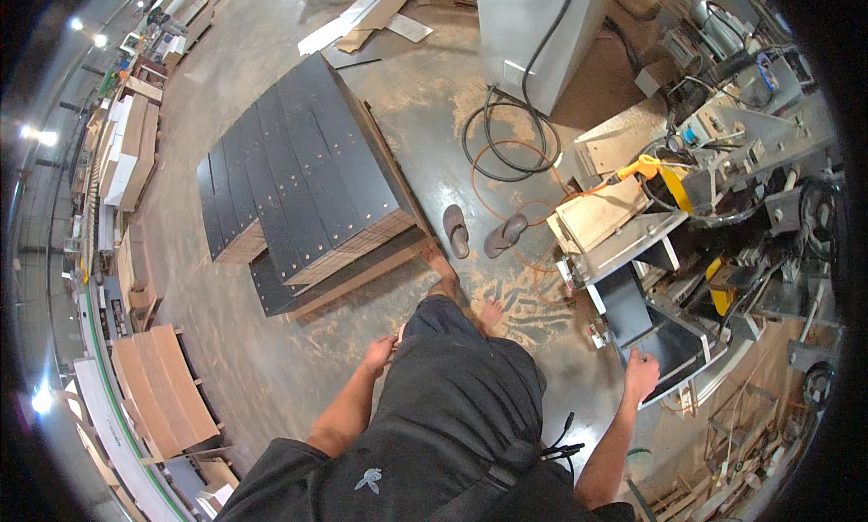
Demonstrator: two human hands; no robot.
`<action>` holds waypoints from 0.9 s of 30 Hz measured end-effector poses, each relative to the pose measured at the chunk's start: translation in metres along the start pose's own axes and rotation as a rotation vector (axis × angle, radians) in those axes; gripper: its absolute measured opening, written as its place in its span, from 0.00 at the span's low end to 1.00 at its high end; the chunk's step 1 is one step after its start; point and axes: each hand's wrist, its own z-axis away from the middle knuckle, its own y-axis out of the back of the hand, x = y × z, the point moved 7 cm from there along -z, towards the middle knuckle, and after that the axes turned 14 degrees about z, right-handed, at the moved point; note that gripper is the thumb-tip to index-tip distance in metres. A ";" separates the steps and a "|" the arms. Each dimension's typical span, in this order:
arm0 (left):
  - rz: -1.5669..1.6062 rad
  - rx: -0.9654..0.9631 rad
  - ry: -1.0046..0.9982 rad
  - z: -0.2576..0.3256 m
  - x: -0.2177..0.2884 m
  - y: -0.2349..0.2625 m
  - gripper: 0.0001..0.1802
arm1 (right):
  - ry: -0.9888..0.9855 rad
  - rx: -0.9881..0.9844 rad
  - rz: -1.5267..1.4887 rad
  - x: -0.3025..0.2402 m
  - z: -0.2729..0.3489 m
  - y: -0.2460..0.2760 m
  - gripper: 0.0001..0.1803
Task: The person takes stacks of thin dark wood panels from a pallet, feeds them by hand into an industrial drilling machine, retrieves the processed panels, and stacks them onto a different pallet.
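Observation:
My right hand [643,374], fingers curled, is at the near edge of a black panel [678,346] lying in the machine [592,267] on my right. Another dark flat piece [622,305] shows just beyond it. My left hand [380,352] hangs low beside my left thigh with its fingers bent. Part of those fingers is hidden against my dark shorts, and what they hold, if anything, cannot be made out. Ahead on the left stands a stack of black panels [294,156] with rows of small round holes or dots, well beyond my left hand.
Two brown sandals [457,231] lie on the dusty floor near my bare feet. A black cable [488,171] and an orange hose [477,174] loop beside a grey cabinet [524,61]. Brown boards [163,391] are stacked at left; a yellow-handled tool [640,167] lies on the machine.

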 end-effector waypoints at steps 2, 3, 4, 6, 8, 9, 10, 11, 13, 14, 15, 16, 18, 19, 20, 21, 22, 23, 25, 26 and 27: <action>0.077 -0.024 -0.081 -0.008 0.023 -0.015 0.17 | 0.009 -0.016 -0.024 0.000 -0.001 -0.002 0.22; 0.118 -0.035 -0.119 -0.011 0.035 -0.021 0.17 | 0.015 -0.024 -0.033 0.001 -0.002 -0.003 0.22; 0.085 -0.088 -0.096 -0.023 0.039 -0.021 0.15 | 0.025 0.001 -0.027 0.002 -0.003 -0.004 0.22; 0.087 -0.131 -0.133 -0.032 0.054 -0.026 0.15 | 0.031 0.008 -0.010 -0.002 0.000 0.000 0.20; 0.124 -0.135 -0.167 -0.035 0.068 -0.027 0.15 | 0.012 0.008 0.024 -0.005 0.001 0.003 0.19; 0.163 -0.119 -0.179 -0.035 0.073 -0.027 0.15 | 0.008 0.004 0.011 -0.006 0.001 0.003 0.19; 0.197 -0.104 -0.191 -0.033 0.078 -0.028 0.16 | -0.001 -0.003 -0.003 -0.006 0.001 0.002 0.19; 0.230 -0.090 -0.204 -0.029 0.081 -0.029 0.16 | -0.010 -0.009 -0.018 -0.005 0.001 0.001 0.19; 0.205 -0.072 -0.188 -0.017 0.084 -0.031 0.15 | 0.003 0.003 -0.005 -0.001 0.000 -0.001 0.19; 0.190 -0.063 -0.181 -0.013 0.086 -0.032 0.14 | 0.007 0.007 0.001 0.001 0.001 -0.002 0.19; 0.180 -0.063 -0.166 -0.012 0.084 -0.031 0.14 | 0.007 0.011 -0.001 0.001 0.001 -0.004 0.20; 0.170 -0.068 -0.148 -0.012 0.079 -0.033 0.13 | 0.003 0.019 0.001 0.000 0.000 -0.001 0.20; 0.125 -0.094 -0.129 -0.010 0.069 -0.036 0.13 | 0.015 0.037 0.002 0.002 -0.003 -0.005 0.19; 0.093 -0.115 -0.128 -0.009 0.064 -0.037 0.13 | 0.015 0.019 -0.001 0.001 -0.003 -0.004 0.20; 0.062 -0.135 -0.127 -0.009 0.060 -0.039 0.13 | 0.017 0.001 -0.004 -0.002 -0.002 -0.001 0.21; 0.074 -0.144 -0.138 -0.011 0.056 -0.042 0.13 | 0.020 -0.017 -0.006 -0.003 -0.001 0.000 0.21; 0.086 -0.150 -0.147 -0.012 0.051 -0.045 0.13 | 0.024 0.004 0.027 -0.001 -0.001 -0.002 0.21; 0.098 -0.155 -0.156 -0.013 0.047 -0.047 0.13 | 0.028 0.024 0.026 0.000 -0.001 -0.003 0.20; 0.048 -0.165 -0.194 -0.018 0.045 -0.051 0.13 | 0.040 0.064 0.024 0.001 0.000 -0.001 0.19; 0.023 -0.169 -0.214 -0.018 0.044 -0.052 0.13 | 0.030 0.041 0.012 0.001 0.001 -0.001 0.18; 0.031 -0.159 -0.202 -0.017 0.039 -0.051 0.12 | 0.019 0.019 0.000 0.001 0.003 -0.001 0.18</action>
